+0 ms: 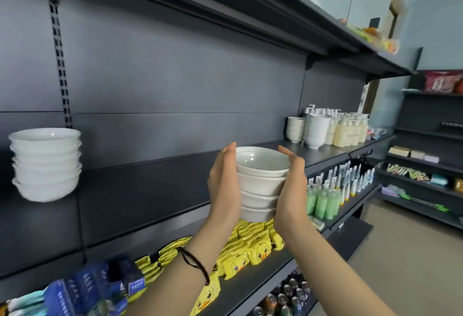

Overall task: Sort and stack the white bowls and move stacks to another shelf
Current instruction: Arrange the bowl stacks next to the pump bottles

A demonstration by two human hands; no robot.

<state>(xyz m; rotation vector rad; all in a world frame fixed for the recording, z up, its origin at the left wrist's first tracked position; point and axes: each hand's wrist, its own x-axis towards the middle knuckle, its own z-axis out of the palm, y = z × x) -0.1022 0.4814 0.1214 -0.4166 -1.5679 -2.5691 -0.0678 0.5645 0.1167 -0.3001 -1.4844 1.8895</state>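
Observation:
I carry a stack of several white bowls point(260, 180) in the air in front of the dark shelf point(150, 190). My left hand point(223, 180) presses flat against the stack's left side, and my right hand point(292, 185) cups its right side and bottom. At the shelf's left end stands another stack of wider white bowls point(46, 162). Far along the same shelf to the right stand two more white bowl stacks, a small one point(295, 128) and a taller one point(317, 130).
Pump bottles of cream liquid point(348, 130) stand right of the far bowl stacks. Below lie yellow duck packets point(250, 250), blue boxes point(95, 288) and small green bottles point(323, 200). An upper shelf point(275, 9) overhangs. More shelving point(426, 165) stands at the right.

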